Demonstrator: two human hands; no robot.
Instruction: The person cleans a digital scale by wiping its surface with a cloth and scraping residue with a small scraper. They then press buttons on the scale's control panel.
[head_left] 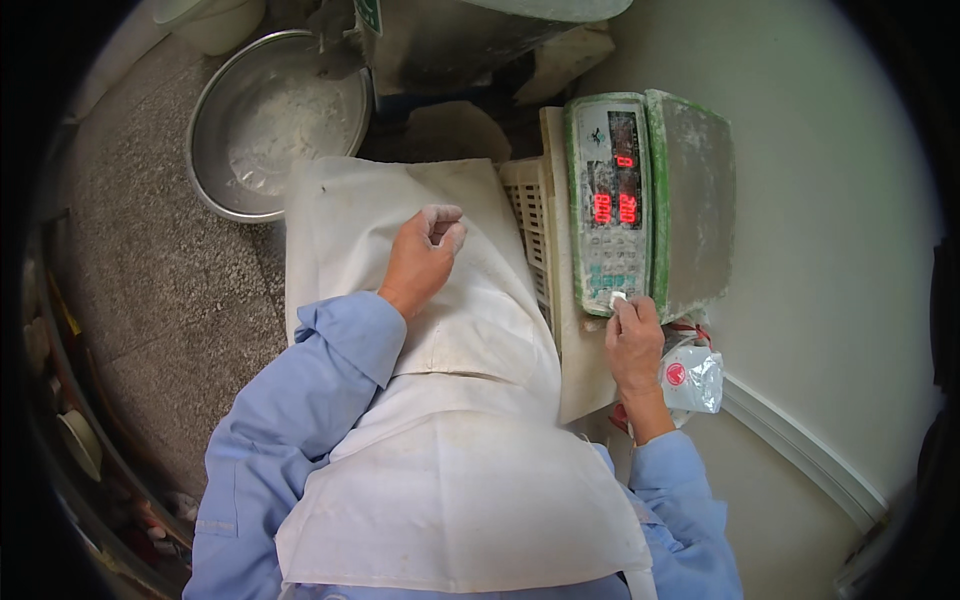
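Note:
My right hand [635, 345] is at the near edge of a green-framed electronic scale [608, 262], by its keypad. Its fingers are pinched together, with a small white piece [617, 299] at their tips; what it is I cannot make out. The scale's display glows red, and its grey weighing plate [698, 200] holds nothing. Over my white apron [345, 240] hovers my left hand [420, 260], fingers loosely curled and whitened with powder. A gap shows between its thumb and fingers, with nothing visible in them.
A steel basin [205, 175] with white powder inside stands on the speckled floor [150, 250] at the far left. Below the scale are a pale board [585, 375] and a cream plastic crate [527, 215]. A clear plastic bag [700, 378] hangs beside my right wrist, near the wall [810, 250].

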